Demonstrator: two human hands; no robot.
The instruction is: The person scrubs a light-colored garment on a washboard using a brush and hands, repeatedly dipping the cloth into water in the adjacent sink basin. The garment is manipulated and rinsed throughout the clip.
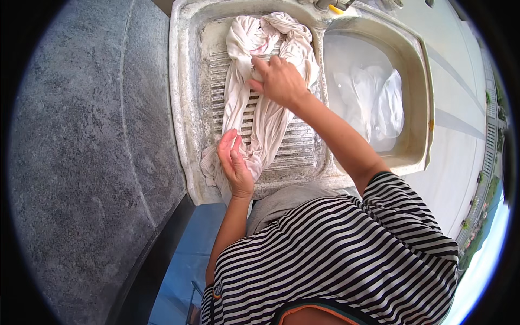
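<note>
A long, wet, off-white cloth (273, 127) lies bunched and bent into a loop on the ribbed washboard (295, 149) of a stone sink. My left hand (235, 165) rests against its near end, fingers loosely bent and thumb apart. Farther up, my right hand (279, 81) reaches across the cloth with its thumb and fingers spread; its palm side and some fingertips are hidden. Folds of the cloth pass beneath the right hand and gather in a thick bundle beyond it.
The basin (417, 138) on the right holds cloudy water with a white fabric (387, 105) in it. A tap (325, 4) stands at the far edge. The sink's worn rim (179, 116) borders a grey surface (81, 135) on the left.
</note>
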